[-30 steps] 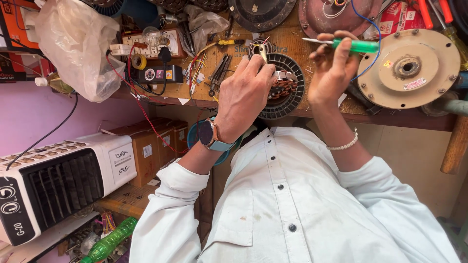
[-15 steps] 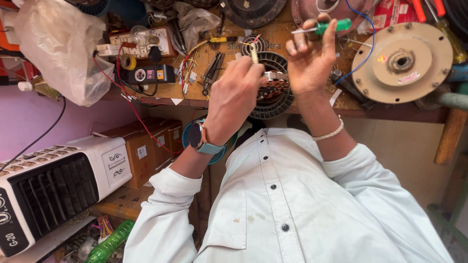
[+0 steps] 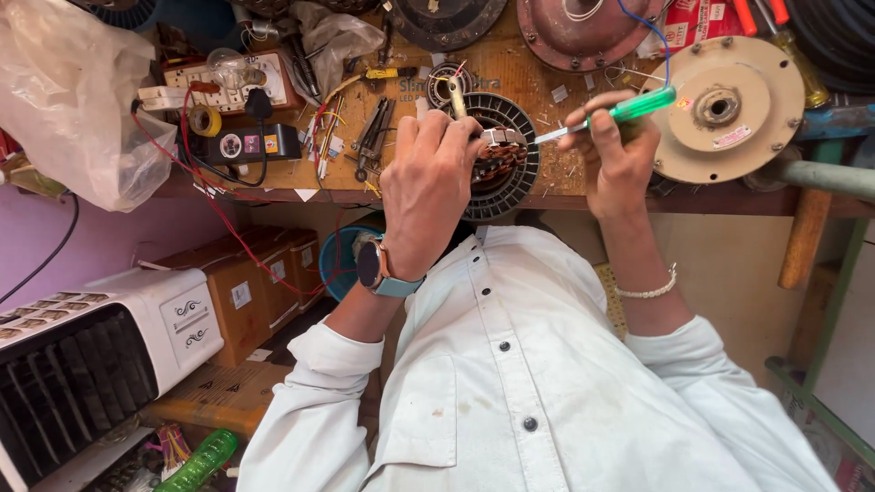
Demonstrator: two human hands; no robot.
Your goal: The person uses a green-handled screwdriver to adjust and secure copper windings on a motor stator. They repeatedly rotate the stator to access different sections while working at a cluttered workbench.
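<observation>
Now the left hand point(image 3: 428, 187) is gripping the dark wound stator point(image 3: 501, 155) at the wooden workbench point(image 3: 583, 178) edge. The right hand point(image 3: 615, 150), clenched on a green-handled screwdriver point(image 3: 629, 109), has come down from above, and its blade is now reaching the windings. Beyond, a cream motor cover point(image 3: 729, 109) is lying untouched.

I see the stator point(image 3: 506, 169) on the workbench point(image 3: 583, 182), between my left hand point(image 3: 428, 187) and right hand point(image 3: 620, 159). The screwdriver point(image 3: 611, 116) lies in my right hand; the round housing point(image 3: 729, 109) sits right of it.
</observation>
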